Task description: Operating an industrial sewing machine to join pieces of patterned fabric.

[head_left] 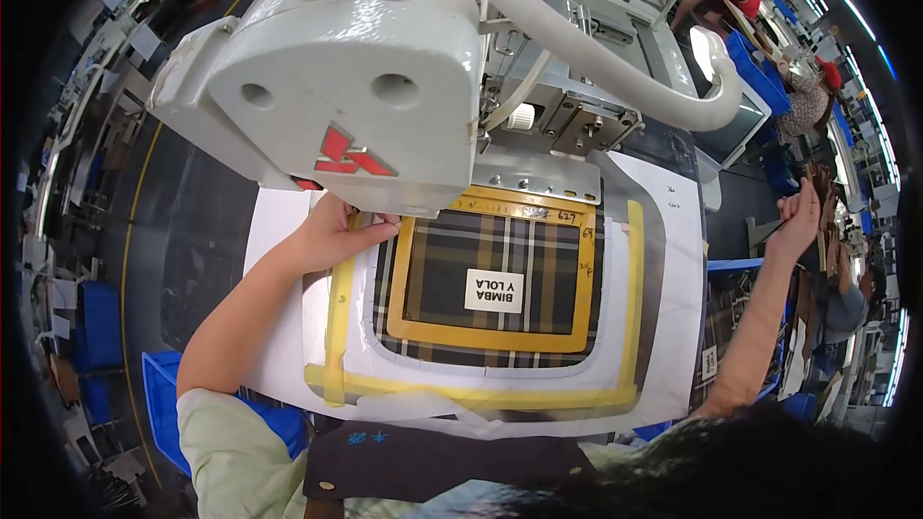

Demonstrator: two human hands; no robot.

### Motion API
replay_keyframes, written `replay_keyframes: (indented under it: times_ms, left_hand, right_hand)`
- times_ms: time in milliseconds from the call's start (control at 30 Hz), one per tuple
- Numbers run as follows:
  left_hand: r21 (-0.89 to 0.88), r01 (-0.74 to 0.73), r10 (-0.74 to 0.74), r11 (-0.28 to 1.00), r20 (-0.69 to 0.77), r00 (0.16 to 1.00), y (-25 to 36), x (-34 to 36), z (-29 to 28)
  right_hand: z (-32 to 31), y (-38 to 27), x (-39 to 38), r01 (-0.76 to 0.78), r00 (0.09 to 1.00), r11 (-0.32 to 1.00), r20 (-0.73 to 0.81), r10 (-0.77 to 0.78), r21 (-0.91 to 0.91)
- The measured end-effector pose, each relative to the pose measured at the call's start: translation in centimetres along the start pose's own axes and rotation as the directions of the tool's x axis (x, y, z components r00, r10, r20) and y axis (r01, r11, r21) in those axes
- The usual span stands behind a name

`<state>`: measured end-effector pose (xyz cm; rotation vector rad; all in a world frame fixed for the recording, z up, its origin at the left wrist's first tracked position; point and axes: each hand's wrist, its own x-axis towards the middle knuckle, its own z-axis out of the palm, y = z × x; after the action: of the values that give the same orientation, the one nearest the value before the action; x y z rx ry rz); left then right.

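Observation:
A yellow frame (486, 335) lies on dark plaid fabric (447, 269) under the white head of an industrial sewing machine (327, 96). Inside the frame, a small white label (494, 291) with dark lettering sits on the plaid. My left hand (336, 233) reaches beneath the machine head at the frame's upper left corner. Its thumb and fingers are drawn together; whatever they pinch is hidden. Out to the right, away from the fabric, my right hand (800, 219) is raised with curled fingers. Anything inside it is too small to make out.
White sheeting (673, 327) edged with yellow tape (471, 398) surrounds the fabric. A thick white hose (615, 62) arches over the machine's right side. Blue bins (165, 404) stand at the lower left. Other people (808, 101) are at the far right.

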<state>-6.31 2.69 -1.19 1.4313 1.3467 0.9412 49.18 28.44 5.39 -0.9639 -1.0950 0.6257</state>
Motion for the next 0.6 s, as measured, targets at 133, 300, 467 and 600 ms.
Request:
replay_keyframes:
  times_ms: [133, 300, 467, 600]
  left_hand:
    - [0.003, -0.135, 0.135, 0.991, 0.022, 0.991, -0.2, 0.1, 0.2]
    - [-0.127, -0.034, 0.033, 0.991, -0.011, 0.999, 0.4, 1.0, 1.1]
    - [-0.112, -0.068, 0.065, 0.991, -0.032, 0.997, -0.8, 0.4, 0.5]
    - [-0.074, -0.01, 0.008, 0.997, -0.038, 0.999, 0.1, 0.7, 0.7]
  right_hand:
    - [1.0, -9.8, -4.8, 0.14, 0.959, 0.986, 0.237, -0.158, 0.092]
    - [5.2, -18.3, -11.8, 0.258, 0.908, 0.964, 0.324, -0.265, 0.066]
    - [11.8, -19.0, -16.3, 0.063, 0.889, 0.996, 0.45, -0.082, 0.058]
    - [15.4, -14.3, -19.6, -0.314, 0.784, 0.94, 0.595, 0.177, 0.133]
